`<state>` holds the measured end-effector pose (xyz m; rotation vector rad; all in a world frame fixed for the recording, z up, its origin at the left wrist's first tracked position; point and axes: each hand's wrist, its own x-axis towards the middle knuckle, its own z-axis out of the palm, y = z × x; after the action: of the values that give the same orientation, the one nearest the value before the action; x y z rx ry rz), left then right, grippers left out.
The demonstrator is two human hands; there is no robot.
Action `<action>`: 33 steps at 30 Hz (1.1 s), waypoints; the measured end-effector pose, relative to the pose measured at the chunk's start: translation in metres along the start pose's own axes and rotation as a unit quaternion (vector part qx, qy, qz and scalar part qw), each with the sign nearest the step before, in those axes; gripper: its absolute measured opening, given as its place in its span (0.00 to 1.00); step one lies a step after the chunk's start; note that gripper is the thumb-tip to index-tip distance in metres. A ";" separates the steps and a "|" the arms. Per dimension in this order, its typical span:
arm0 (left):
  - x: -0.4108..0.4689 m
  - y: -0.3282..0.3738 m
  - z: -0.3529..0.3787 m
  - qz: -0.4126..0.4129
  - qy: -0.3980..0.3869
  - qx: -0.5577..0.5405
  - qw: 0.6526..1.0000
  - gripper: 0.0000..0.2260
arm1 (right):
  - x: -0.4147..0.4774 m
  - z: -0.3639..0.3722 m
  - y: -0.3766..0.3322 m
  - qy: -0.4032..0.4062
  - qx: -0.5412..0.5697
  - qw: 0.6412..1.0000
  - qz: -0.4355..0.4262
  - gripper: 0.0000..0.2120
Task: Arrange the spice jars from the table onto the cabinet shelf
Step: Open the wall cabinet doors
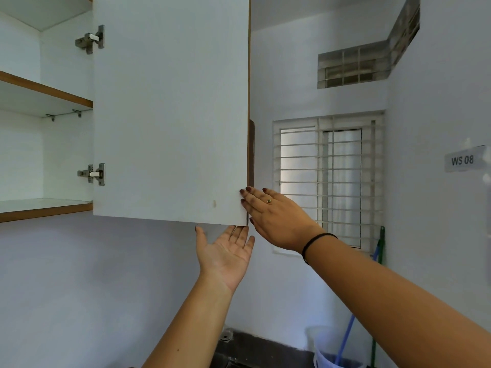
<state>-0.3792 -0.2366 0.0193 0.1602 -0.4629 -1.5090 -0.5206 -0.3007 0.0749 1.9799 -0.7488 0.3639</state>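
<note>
The white cabinet door [170, 107] stands swung open on two metal hinges. Behind it the cabinet shows a lower shelf [45, 207] and an upper shelf [45, 92], both bare. My left hand [225, 254] is palm up under the door's bottom right corner, its fingertips touching the lower edge. My right hand [271, 216], fingers straight, lies against the door's free edge near that corner. No spice jar is in view.
A barred window [329, 179] is in the wall to the right, with a vent of glass blocks [353, 67] above it. A label reading WS 08 [463, 160] is on the right wall. A bucket [332, 351] with a mop handle stands at the bottom right.
</note>
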 end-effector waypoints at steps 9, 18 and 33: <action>-0.005 0.002 -0.003 0.002 -0.001 0.005 1.000 0.40 | 0.001 -0.002 -0.011 0.012 0.002 1.000 0.022 0.26; -0.032 0.004 -0.008 0.026 0.020 0.033 0.999 0.39 | -0.010 -0.004 -0.024 0.034 -0.020 0.999 -0.030 0.24; -0.104 0.028 -0.023 0.162 0.101 0.028 0.981 0.37 | -0.011 -0.037 -0.068 0.131 0.049 0.988 -0.063 0.27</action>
<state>-0.3435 -0.1372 -0.0108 0.2677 -0.3496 -1.1482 -0.4832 -0.2405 0.0411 2.0083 -0.4436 0.5813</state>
